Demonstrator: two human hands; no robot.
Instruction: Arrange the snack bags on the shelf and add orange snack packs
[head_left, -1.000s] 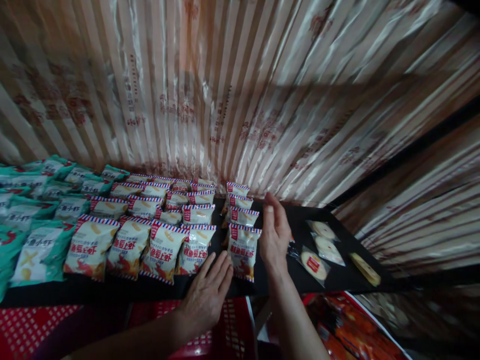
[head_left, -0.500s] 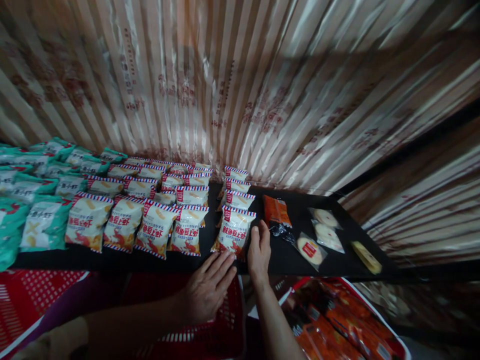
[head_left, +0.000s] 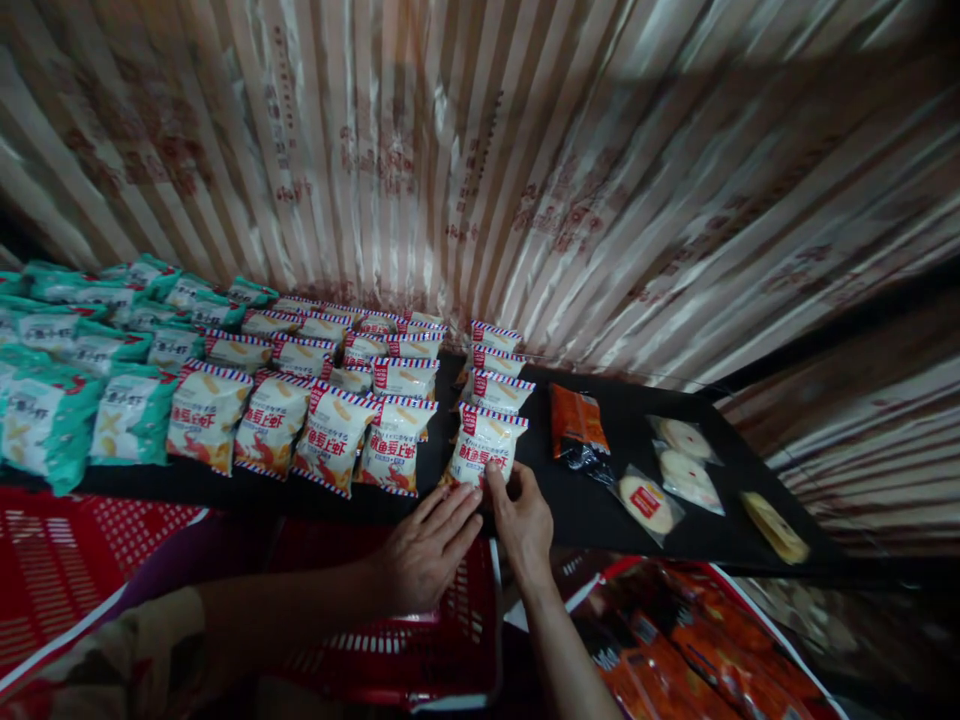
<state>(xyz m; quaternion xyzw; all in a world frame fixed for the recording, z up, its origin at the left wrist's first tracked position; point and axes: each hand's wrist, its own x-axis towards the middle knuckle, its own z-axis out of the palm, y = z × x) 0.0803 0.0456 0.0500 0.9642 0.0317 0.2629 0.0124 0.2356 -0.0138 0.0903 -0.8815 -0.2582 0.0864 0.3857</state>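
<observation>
Holding the left hand (head_left: 435, 545) flat, gripping nothing, at the base of the snack bag (head_left: 484, 440) fronting the rightmost bag column (head_left: 499, 392) on the black shelf (head_left: 585, 520); resting the right hand (head_left: 525, 520) thumb-first against its lower front, leaving unclear whether clasping it.

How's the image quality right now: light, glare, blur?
Head view: dim, murky beneath the black shelf; head view: pale sheen streaks striped sheeting; head view: large red print on the white bag at the right hand is legible, smaller lettering soft.
</observation>
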